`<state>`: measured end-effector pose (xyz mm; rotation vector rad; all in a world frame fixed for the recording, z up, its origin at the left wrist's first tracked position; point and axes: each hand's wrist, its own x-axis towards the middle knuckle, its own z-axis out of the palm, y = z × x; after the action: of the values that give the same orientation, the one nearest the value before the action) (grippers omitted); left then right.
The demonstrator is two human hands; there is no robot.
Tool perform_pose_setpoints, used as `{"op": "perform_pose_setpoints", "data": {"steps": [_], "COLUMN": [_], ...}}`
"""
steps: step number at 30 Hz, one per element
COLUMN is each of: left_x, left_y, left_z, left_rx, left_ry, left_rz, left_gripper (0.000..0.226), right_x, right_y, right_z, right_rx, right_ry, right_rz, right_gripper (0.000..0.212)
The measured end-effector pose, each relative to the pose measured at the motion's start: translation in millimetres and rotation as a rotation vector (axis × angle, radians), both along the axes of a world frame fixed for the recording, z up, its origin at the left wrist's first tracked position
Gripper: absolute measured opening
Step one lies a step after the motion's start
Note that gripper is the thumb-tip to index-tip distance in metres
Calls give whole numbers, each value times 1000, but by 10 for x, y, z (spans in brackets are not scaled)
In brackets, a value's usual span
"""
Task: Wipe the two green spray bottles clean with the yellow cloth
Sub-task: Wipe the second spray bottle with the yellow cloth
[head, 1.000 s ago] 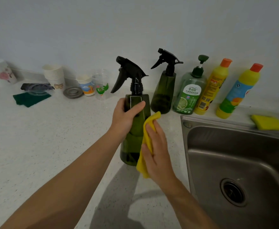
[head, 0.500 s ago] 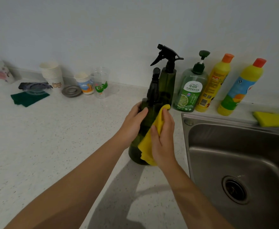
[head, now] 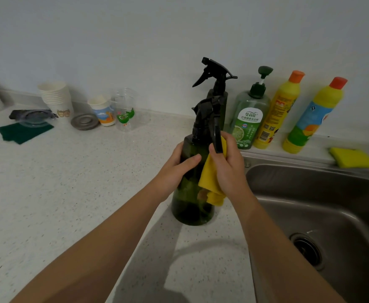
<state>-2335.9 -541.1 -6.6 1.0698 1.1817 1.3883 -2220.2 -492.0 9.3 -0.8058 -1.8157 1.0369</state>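
The left hand [head: 174, 169] is wrapped around the shoulder of the near dark green plastic spray bottle [head: 191, 206], which stands on the speckled white countertop [head: 70, 193] just beside the steel sink's [head: 310, 193] left rim. The right hand [head: 229, 169] presses the folded yellow cloth [head: 209, 178] against the bottle's right side, fingers closed on it. The second green spray bottle [head: 219, 92] stands behind, near the back wall edge. Bare counter lies open to the left.

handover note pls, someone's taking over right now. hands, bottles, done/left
Left hand: gripping the near green spray bottle, which stands on the counter beside the sink.
Right hand: pressing the yellow cloth against that bottle's side.
Second green spray bottle: by the wall, untouched.
Done: nothing finished; first bottle mid-wipe.
Left: finish it, then wipe the second.
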Motion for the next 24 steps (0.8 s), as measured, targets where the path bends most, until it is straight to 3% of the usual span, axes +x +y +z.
{"op": "perform_pose_setpoints", "data": {"steps": [4,7,15,21,24], "left_x": [8,30,93,93,113], "left_y": [29,25,36,39,12], "left_z": [-2,15,67,41,24], "left_rx": [3,7,-47,-139,-153], "left_ry": [-2,23,81,-7,-13], "left_rz": [-12,6,31,-89,-148], "left_gripper": [28,26,46,54,47], "right_x": [59,26,-37,51,108], "right_y": [70,51,-117,-254,-239], "right_z": [2,-64,-211,-357,-359], "right_rx": [-51,32,194,253,223], "right_ry": [-37,-40,-87,-122,-58], "right_rz": [90,-8,-186,-208,-193], "right_gripper": [28,23,46,47,52]}}
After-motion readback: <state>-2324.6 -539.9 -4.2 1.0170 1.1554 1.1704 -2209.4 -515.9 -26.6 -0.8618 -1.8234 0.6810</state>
